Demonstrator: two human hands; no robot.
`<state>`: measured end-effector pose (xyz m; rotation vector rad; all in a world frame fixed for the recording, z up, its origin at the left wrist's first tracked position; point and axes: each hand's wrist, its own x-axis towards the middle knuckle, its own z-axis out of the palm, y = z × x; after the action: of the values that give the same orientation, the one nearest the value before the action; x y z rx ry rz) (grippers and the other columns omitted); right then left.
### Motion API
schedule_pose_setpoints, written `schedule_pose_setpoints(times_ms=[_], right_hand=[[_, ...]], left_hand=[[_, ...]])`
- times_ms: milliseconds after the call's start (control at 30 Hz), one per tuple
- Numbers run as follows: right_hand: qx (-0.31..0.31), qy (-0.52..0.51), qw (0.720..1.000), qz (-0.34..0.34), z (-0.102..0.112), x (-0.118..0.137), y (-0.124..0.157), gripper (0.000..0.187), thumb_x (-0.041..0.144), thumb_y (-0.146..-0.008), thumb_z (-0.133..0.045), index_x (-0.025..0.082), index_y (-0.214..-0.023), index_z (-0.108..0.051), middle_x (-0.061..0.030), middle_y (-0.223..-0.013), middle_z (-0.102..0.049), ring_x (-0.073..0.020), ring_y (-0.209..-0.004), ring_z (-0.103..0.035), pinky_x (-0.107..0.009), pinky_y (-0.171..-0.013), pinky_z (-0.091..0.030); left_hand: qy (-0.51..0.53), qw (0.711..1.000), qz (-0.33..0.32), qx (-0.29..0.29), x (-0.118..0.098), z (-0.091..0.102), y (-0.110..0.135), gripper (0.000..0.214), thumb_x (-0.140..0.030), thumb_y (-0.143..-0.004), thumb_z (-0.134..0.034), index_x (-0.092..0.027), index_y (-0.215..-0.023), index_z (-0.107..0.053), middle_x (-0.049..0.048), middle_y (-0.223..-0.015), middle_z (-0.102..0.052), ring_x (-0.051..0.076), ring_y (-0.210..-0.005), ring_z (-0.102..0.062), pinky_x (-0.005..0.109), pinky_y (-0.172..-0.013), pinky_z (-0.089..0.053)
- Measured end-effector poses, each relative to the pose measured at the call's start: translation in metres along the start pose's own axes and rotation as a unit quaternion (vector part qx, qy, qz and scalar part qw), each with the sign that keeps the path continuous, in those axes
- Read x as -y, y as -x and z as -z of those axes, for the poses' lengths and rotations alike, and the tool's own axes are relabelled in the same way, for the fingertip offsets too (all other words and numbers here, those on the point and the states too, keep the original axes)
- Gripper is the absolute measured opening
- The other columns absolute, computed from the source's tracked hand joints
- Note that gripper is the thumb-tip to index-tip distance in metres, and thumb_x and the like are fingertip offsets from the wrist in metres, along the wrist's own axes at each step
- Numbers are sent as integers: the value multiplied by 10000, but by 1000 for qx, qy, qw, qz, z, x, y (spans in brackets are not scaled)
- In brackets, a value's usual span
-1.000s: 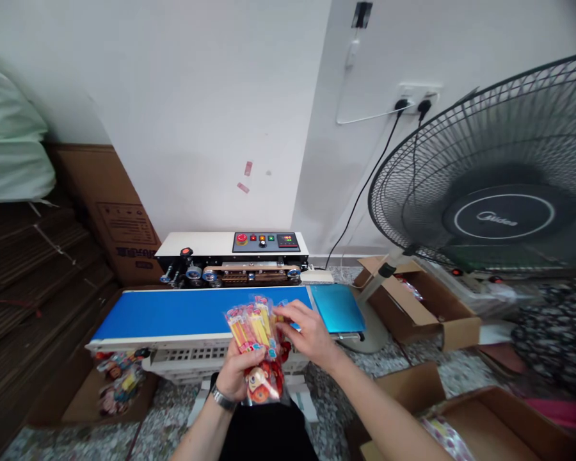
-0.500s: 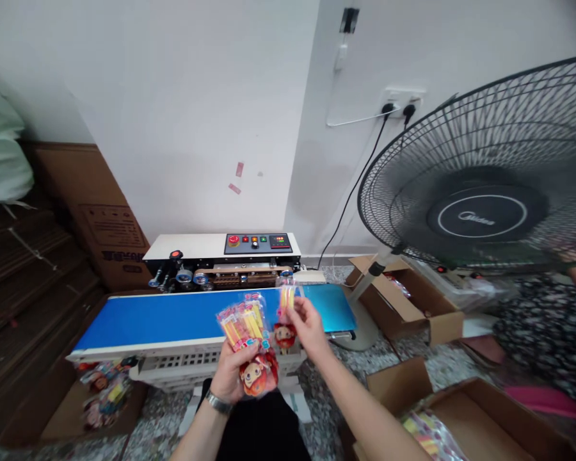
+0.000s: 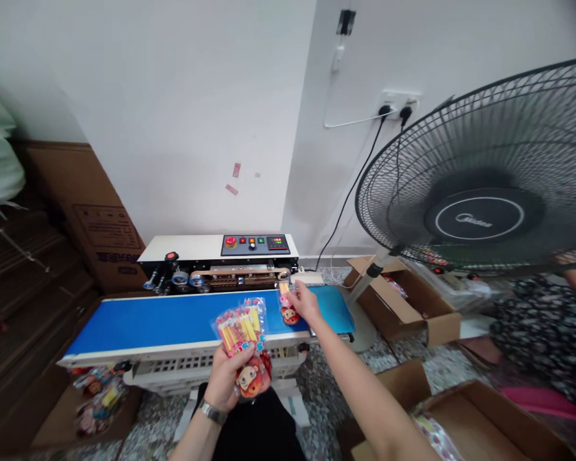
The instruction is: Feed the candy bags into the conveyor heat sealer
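Several clear plastic packets (image 3: 244, 333), with yellow and pink sticks and a red-haired cartoon figure, are fanned out in my left hand (image 3: 226, 378). My thumb presses on their front, in front of the belt. My right hand (image 3: 306, 302) pinches a single packet (image 3: 288, 306) of the same sort over the right part of the blue conveyor belt (image 3: 168, 320). The top of that packet is at the right end of the band sealing machine (image 3: 211, 250). Whether its edge has entered the machine I cannot tell.
A large black fan (image 3: 475, 211) stands at the right. Cardboard boxes (image 3: 403, 307) lie on the floor there, beside a person in patterned clothing (image 3: 532, 326). Below the belt's left end is a box with more packets (image 3: 98, 397). Stacked cardboard (image 3: 100, 224) leans at the left.
My right hand has carried its single packet up and forward, from the belt's front edge to the sealing machine's right end. My left hand still holds its packets, nearly in the same place.
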<state>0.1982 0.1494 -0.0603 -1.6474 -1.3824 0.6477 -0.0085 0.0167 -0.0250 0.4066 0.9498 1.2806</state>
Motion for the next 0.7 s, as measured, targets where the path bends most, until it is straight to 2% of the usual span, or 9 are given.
schedule_pose_setpoints(times_ms=[67,133,200,267,367,500,600,700], right_hand=[[32,-41,998,42,-3,15,15,286,298,-672,-621,212,-944,-600,-26,-830,-650,-170,-724,-598,-288,-659,-463],[108,-123,984,77,-4,31,39,263,378,-771,-535,210,-969,-575,-42,-910,-641,-173,-780,-604,-290,-658,-482],[178,-185,962,95,-3,45,66,262,409,-813,-494,208,-968,-557,-32,-879,-638,-165,-774,-605,-276,-647,-488],[196,-182,957,111,-2,57,88,234,401,-811,-518,204,-929,-564,-20,-838,-632,-156,-739,-600,-260,-642,-480],[152,-153,970,109,0,60,97,215,394,-829,-495,199,-873,-574,-13,-786,-626,-149,-678,-593,-251,-620,-468],[31,-161,985,50,8,29,69,281,450,-820,-459,192,-890,-547,-20,-742,-639,-162,-628,-596,-263,-587,-464],[-66,-40,997,-4,20,-6,38,298,448,-799,-432,184,-832,-565,-33,-704,-652,-183,-630,-599,-267,-569,-443],[-107,66,991,-50,28,-28,15,228,366,-769,-436,196,-751,-587,-29,-643,-644,-191,-605,-592,-269,-554,-413]], left_hand=[[7,1000,-7,-11,-1,-4,-1,339,-162,-523,-783,-118,-831,-650,90,-759,-721,209,-613,-664,307,-608,-524],[14,1000,-12,-12,-1,-6,-2,357,-166,-529,-780,-113,-857,-648,101,-787,-722,222,-642,-670,319,-633,-525],[19,1000,-21,-4,1,-9,-3,380,-158,-537,-774,-113,-891,-645,108,-839,-721,236,-704,-675,331,-680,-525],[21,999,-29,12,3,-10,-3,388,-152,-546,-769,-113,-910,-642,111,-875,-718,243,-746,-674,339,-714,-521],[19,999,-26,30,5,-11,-2,369,-159,-560,-763,-108,-905,-642,110,-867,-718,234,-741,-672,342,-720,-521],[17,1000,-11,1,4,-6,-2,331,-163,-543,-774,-115,-844,-646,81,-777,-721,191,-641,-663,296,-636,-525],[7,1000,-3,-15,3,-2,-2,298,-179,-524,-786,-113,-775,-639,61,-676,-707,164,-549,-639,263,-550,-512],[-5,1000,0,-20,4,1,-2,328,-189,-512,-793,-111,-784,-628,56,-650,-698,163,-526,-632,266,-535,-511]])
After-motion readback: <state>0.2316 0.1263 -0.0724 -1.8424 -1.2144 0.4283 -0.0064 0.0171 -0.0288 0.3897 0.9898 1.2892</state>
